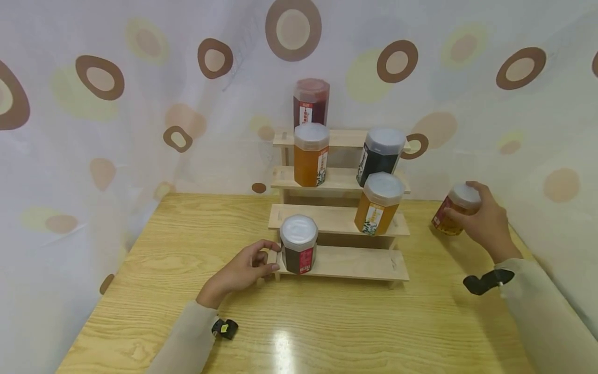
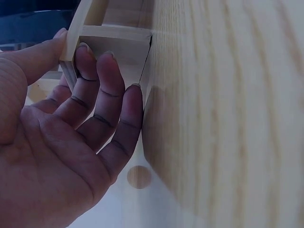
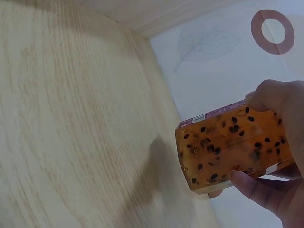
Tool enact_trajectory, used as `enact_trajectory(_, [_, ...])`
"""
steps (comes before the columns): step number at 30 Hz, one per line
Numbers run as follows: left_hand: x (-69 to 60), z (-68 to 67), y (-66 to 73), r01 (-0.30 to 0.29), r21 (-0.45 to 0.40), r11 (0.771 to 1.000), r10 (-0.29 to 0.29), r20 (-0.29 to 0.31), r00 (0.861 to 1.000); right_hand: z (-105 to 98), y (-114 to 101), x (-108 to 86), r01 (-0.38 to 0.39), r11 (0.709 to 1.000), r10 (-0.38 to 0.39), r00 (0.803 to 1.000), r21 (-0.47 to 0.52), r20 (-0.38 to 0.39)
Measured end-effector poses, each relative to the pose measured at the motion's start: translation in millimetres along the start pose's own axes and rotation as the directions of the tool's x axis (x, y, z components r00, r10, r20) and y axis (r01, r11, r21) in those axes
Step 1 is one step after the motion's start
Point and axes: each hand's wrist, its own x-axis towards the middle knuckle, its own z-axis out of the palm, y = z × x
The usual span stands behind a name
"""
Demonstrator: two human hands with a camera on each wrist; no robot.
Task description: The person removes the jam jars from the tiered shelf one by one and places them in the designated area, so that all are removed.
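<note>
My left hand [image 1: 243, 269] is at the left end of the lowest step of a wooden rack [image 1: 355, 262]; in the left wrist view its thumb and curled fingers [image 2: 109, 90] grip the board's end. Beside it, on that step, stands a dark jar [image 1: 299, 244] with a white lid. At the right, my right hand [image 1: 488, 223] grips a white-lidded jar [image 1: 455, 208] by its sides. The right wrist view shows this jar [image 3: 228, 147] tilted, orange with black seeds, between thumb and fingers; whether its base touches the table cannot be told.
Higher on the rack are a red jar [image 1: 311, 101], an orange jar [image 1: 310, 156], a black jar [image 1: 380, 156] and a yellow-orange jar [image 1: 379, 202]. A patterned cloth [image 1: 243, 114] hangs behind the wooden table [image 1: 187, 228] and along its sides.
</note>
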Motion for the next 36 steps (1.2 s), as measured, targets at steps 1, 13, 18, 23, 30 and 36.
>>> enact_trajectory(1, [0.1,-0.3,-0.2,-0.001,-0.002,1.0,0.001,0.0,1.0,1,1,0.6,0.002,1.0,-0.002,1.0,-0.002,0.002])
enact_trajectory(13, [0.8,-1.2,-1.0,-0.009,-0.015,1.0,0.009,0.001,1.0,12,13,0.4,0.018,1.0,-0.018,0.999,-0.001,0.043])
enact_trajectory(18, [1.0,-1.3,-0.4,-0.007,-0.005,1.0,0.007,-0.001,1.0,15,17,1.0,0.015,1.0,-0.015,0.999,-0.003,0.036])
enact_trajectory(23, [2.2,-0.6,-1.6,-0.02,-0.009,1.0,0.02,0.006,1.0,16,19,-2.4,-0.001,1.0,0.001,0.999,0.002,0.042])
enact_trajectory(30, [1.5,0.5,-3.0,-0.022,-0.02,1.0,0.022,0.007,1.0,18,19,-4.9,-0.007,1.0,0.006,0.999,0.019,0.042])
enact_trajectory(36, [0.4,-1.3,-2.8,-0.014,-0.015,1.0,0.014,0.004,1.0,24,25,-2.7,0.007,0.998,-0.009,0.999,0.056,0.033])
